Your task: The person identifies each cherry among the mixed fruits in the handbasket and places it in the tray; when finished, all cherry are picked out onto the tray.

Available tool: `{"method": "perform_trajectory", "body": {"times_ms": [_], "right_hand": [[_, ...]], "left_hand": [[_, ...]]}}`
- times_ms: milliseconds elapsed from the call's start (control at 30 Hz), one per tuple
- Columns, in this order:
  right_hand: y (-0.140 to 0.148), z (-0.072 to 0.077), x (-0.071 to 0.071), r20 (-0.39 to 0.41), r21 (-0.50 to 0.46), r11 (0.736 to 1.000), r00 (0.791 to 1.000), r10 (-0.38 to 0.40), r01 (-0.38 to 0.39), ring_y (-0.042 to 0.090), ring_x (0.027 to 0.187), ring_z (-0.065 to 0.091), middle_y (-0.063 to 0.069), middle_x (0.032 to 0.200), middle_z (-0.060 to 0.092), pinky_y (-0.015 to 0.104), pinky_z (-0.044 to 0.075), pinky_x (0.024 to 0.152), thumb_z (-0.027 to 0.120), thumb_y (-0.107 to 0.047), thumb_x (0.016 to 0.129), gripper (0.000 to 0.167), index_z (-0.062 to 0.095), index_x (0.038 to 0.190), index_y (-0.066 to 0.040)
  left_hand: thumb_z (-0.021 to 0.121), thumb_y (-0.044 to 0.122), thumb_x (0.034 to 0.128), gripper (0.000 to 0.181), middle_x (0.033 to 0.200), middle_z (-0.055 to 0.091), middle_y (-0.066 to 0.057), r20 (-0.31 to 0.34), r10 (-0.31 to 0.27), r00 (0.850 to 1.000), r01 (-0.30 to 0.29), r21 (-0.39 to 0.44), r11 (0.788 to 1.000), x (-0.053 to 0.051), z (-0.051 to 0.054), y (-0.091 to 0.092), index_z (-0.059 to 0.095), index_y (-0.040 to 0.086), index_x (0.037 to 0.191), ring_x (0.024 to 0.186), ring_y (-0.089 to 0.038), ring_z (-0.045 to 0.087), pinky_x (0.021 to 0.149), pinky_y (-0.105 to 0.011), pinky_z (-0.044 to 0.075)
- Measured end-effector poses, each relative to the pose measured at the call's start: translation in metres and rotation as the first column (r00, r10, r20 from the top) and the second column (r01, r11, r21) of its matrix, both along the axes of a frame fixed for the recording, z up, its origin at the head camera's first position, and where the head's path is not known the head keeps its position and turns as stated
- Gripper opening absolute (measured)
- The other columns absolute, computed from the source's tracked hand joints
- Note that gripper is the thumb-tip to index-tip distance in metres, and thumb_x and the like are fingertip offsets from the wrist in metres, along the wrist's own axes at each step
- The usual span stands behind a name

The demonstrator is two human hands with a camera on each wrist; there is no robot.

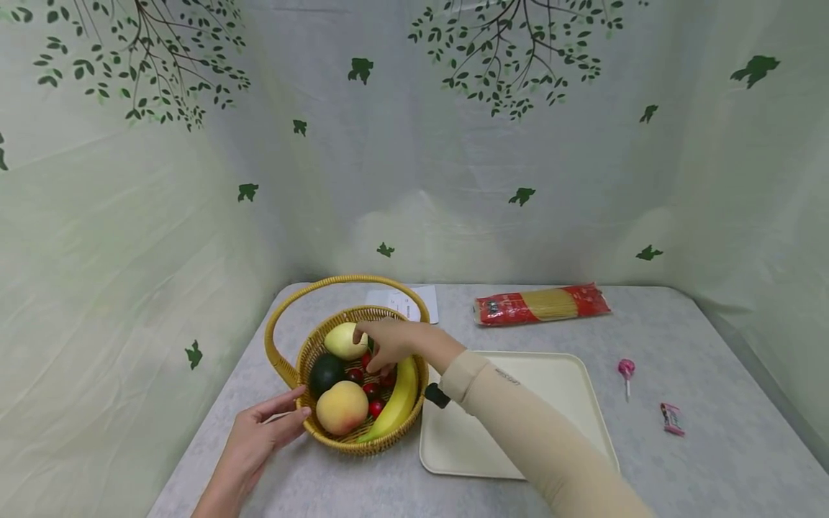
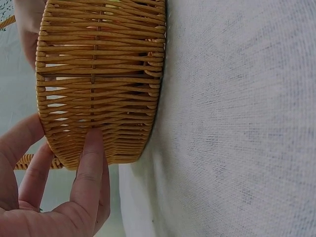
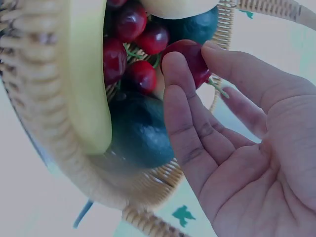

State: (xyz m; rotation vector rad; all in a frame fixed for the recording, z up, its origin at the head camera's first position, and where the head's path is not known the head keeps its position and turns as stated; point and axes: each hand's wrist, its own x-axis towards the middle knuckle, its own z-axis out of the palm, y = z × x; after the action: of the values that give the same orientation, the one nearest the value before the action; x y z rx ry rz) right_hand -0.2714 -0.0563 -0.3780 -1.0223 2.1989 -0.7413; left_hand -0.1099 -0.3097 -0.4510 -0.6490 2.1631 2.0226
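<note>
A round wicker basket (image 1: 365,447) with a tall handle stands left of centre. It holds a banana (image 1: 399,403), a peach (image 1: 342,407), a pale yellow fruit (image 1: 345,341), dark green rounded fruits (image 3: 143,129) and several red cherries (image 3: 141,76). Above the fruit, my right hand (image 1: 391,343) pinches a cherry (image 3: 191,58) with a green stem between thumb and fingertips. My left hand (image 1: 262,432) touches the basket's left side. In the left wrist view, its extended fingers (image 2: 89,173) rest against the outer weave.
A cream tray (image 1: 518,471) lies right of the basket, partly under my right forearm. Behind it is a red pack of noodles (image 1: 544,306). Toward the right lie a pink lollipop (image 1: 626,370) and a small wrapped candy (image 1: 672,419). A white paper (image 1: 426,298) lies behind the basket.
</note>
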Motion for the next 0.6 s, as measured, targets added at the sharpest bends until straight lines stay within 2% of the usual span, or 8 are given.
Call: {"method": "perform_trajectory", "body": {"times_ms": [67, 267, 433, 467, 600], "right_hand": [[0.005, 0.003, 0.0, -0.001, -0.023, 1.0, 1.0, 0.011, -0.011, 0.034, 0.094, 0.079, 0.011, 0.102, 0.072, 0.043, 0.065, 0.09, 0.072, -0.007, 0.103, 0.047, 0.048, 0.143, -0.003], [0.016, 0.006, 0.002, -0.057, -0.046, 0.998, 0.997, 0.05, -0.052, 0.037, 0.098, 0.078, 0.004, 0.102, 0.07, 0.043, 0.065, 0.088, 0.069, -0.01, 0.106, 0.013, 0.065, 0.117, -0.005], [0.023, 0.007, 0.004, -0.119, -0.064, 0.994, 0.989, 0.084, -0.092, 0.036, 0.098, 0.078, 0.003, 0.105, 0.075, 0.024, 0.061, 0.075, 0.07, -0.014, 0.106, 0.017, 0.073, 0.119, -0.004], [0.024, 0.008, 0.005, -0.124, -0.073, 0.992, 0.988, 0.089, -0.098, 0.036, 0.098, 0.078, 0.005, 0.105, 0.077, 0.024, 0.06, 0.074, 0.07, -0.014, 0.106, 0.018, 0.074, 0.119, -0.003], [0.03, 0.014, 0.01, -0.128, -0.111, 0.989, 0.988, 0.087, -0.102, 0.02, 0.084, 0.077, 0.008, 0.104, 0.079, 0.021, 0.059, 0.074, 0.071, -0.015, 0.105, 0.013, 0.076, 0.114, -0.008]], "left_hand": [[0.086, 0.016, 0.0929, 0.064, 0.123, 0.056, -0.005, -0.003, -0.002, 1.0, 0.002, 0.001, 1.0, 0.0, 0.0, 0.0, 0.062, 0.006, 0.151, 0.1, -0.008, 0.072, 0.092, -0.035, 0.065], [0.084, 0.014, 0.0943, 0.061, 0.124, 0.056, -0.006, -0.007, -0.009, 1.0, 0.009, -0.004, 1.0, 0.002, 0.001, 0.0, 0.062, 0.005, 0.151, 0.1, -0.008, 0.072, 0.093, -0.035, 0.065], [0.085, 0.014, 0.094, 0.061, 0.126, 0.056, -0.006, -0.012, -0.014, 1.0, 0.014, -0.005, 1.0, 0.001, 0.002, 0.0, 0.063, 0.005, 0.15, 0.1, -0.008, 0.072, 0.093, -0.034, 0.065], [0.085, 0.015, 0.0938, 0.062, 0.127, 0.056, -0.007, -0.012, -0.013, 1.0, 0.013, -0.005, 1.0, 0.001, 0.001, -0.001, 0.063, 0.005, 0.15, 0.1, -0.008, 0.072, 0.093, -0.034, 0.065], [0.086, 0.015, 0.0932, 0.062, 0.129, 0.054, -0.008, -0.013, -0.009, 1.0, 0.009, -0.005, 1.0, 0.0, 0.001, -0.001, 0.063, 0.006, 0.15, 0.1, -0.008, 0.072, 0.092, -0.034, 0.065]]}}
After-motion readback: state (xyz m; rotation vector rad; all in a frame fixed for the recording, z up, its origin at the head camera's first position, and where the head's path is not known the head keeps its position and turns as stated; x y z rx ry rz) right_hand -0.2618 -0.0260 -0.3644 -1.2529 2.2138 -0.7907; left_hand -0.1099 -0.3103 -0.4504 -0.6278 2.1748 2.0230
